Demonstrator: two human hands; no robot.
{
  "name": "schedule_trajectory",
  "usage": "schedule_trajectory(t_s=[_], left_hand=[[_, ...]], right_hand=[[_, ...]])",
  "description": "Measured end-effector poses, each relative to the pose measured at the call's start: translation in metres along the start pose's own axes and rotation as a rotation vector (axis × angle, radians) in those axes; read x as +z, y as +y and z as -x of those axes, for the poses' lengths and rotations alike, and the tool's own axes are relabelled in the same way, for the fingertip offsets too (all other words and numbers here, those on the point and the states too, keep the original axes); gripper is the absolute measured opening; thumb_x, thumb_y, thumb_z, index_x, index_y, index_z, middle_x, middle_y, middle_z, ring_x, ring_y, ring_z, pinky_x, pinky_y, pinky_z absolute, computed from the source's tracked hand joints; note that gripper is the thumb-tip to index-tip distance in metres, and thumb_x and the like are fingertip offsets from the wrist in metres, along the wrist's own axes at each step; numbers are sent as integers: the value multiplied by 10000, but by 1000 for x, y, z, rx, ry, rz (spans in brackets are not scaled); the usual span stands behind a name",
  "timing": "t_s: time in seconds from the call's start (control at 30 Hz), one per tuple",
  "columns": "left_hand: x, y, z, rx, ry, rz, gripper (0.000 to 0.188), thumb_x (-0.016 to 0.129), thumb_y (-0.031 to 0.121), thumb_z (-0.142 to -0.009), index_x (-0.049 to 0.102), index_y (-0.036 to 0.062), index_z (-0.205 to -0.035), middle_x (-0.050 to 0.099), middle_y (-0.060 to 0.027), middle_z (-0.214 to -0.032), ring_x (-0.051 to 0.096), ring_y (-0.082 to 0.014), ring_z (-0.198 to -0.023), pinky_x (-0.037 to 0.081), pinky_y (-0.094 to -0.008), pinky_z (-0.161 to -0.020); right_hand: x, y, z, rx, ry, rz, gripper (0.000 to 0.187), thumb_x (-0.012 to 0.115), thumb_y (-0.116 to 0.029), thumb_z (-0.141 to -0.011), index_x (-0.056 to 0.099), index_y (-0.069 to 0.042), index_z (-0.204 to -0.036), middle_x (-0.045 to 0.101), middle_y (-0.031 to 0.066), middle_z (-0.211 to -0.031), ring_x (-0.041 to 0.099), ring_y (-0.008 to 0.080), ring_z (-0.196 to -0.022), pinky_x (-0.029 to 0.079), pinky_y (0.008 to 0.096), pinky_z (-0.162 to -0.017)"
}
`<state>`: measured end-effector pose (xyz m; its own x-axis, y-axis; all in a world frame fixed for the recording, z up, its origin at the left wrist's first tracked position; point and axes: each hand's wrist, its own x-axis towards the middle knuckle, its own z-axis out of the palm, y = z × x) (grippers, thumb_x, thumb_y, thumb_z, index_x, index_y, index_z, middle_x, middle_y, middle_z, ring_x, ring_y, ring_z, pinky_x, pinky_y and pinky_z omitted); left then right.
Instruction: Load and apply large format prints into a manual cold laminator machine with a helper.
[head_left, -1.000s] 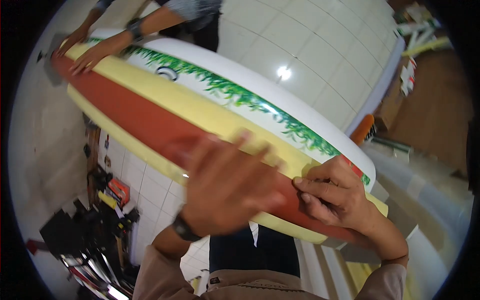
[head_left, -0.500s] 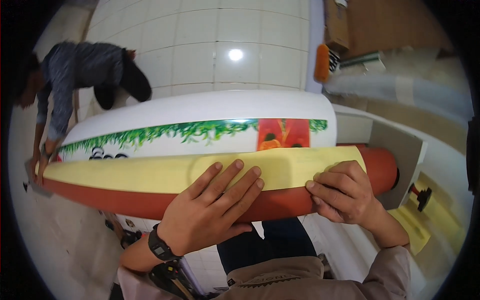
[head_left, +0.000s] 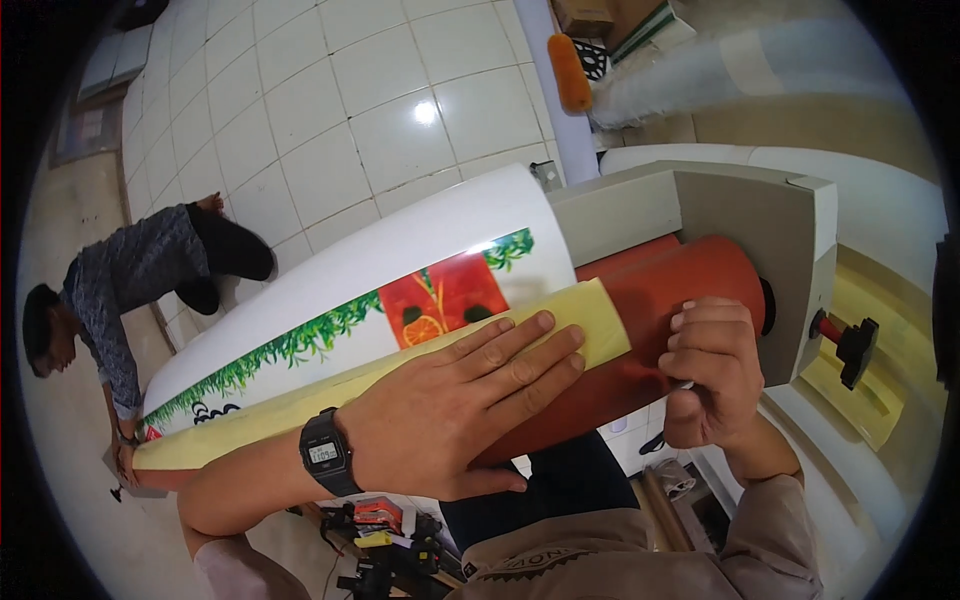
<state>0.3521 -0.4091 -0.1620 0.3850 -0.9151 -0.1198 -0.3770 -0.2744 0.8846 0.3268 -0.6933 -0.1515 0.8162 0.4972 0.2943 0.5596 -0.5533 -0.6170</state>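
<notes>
My left hand (head_left: 440, 410), a black watch on its wrist, lies flat with fingers stretched on a strip of yellow paper (head_left: 606, 325). That strip runs along a long red roller (head_left: 690, 290), its right end stopping short of the roller's end. My right hand (head_left: 715, 365) is curled at the bare red part, right of the paper. A small pale glint shows by its thumb; what it holds, if anything, is hidden. Behind the strip, a white printed sheet (head_left: 480, 215) with green leaves and a red fruit picture curves over the machine.
A co-worker (head_left: 140, 265) bends at the far left, hands at the roller's other end. The grey end frame (head_left: 745, 200) carries a black knob (head_left: 855, 350) on the right. An orange cylinder (head_left: 570, 75) and a plastic-wrapped roll (head_left: 690, 90) lie beyond. Tools (head_left: 385, 550) sit below.
The view has swung toward the roller's right end. My left hand has moved right along the yellow paper. My right hand has left the paper's edge and curled over the red roller.
</notes>
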Motion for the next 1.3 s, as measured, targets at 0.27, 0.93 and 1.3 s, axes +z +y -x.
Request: schedule_trajectory(t_s=[0.27, 0.93, 1.3], left_hand=[[-3, -3, -42, 64, -68, -11, 970, 781, 454, -742, 357, -41, -1461, 297, -205, -1554, 304, -422, -1423, 348, -510, -1119], [28, 12, 82, -272, 321, -222, 946, 636, 539, -846, 293, -87, -1467, 293, -280, -1537, 310, -390, -1435, 296, -494, -1150], [86, 4, 371, -1132, 689, -479, 853, 380, 672, -933, 346, 31, -1496, 372, -177, -1534, 312, -366, -1439, 175, -522, -1181]], right_hand=[[4, 0, 3, -12, 56, -68, 219, 633, -276, -861, 665, -75, -941, 611, 77, -937, 625, 270, -891, 523, 432, -787], [7, -13, -5, -95, -297, 242, 286, 616, -249, -917, 690, 0, -1035, 650, 137, -965, 612, 363, -972, 475, 478, -808], [15, 3, 24, 24, -240, 456, 292, 443, -119, -1027, 627, 62, -1163, 618, 219, -1143, 580, 379, -1117, 434, 456, -972]])
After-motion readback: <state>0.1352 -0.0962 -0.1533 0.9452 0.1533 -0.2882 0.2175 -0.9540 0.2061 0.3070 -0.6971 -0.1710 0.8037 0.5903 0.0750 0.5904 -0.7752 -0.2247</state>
